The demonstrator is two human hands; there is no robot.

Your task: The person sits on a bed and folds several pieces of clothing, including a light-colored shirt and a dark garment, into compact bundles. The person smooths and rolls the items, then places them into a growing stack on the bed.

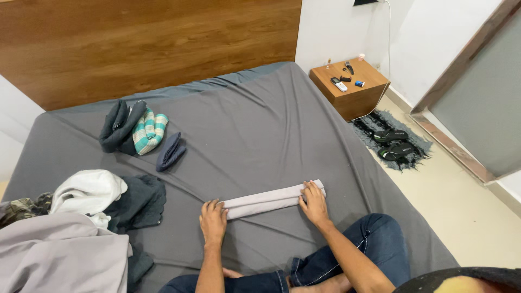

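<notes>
Bed: grey sheet [260, 130] filled the room.
Cloth: pale folded strip [271, 199] lay before the knees.
Left hand [213, 218]: flat, fingers spread, pressing one end.
Right hand [315, 204]: flat, pressing the other.
Nightstand [355, 97]: small blue box [359, 83] on top.

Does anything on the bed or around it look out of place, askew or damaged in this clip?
Nothing looks damaged or spilled. The left hand and right hand press the ends of a pale rolled cloth that lies slightly slanted. A loose heap of clothes sits unsorted at the bed's left edge.
</notes>
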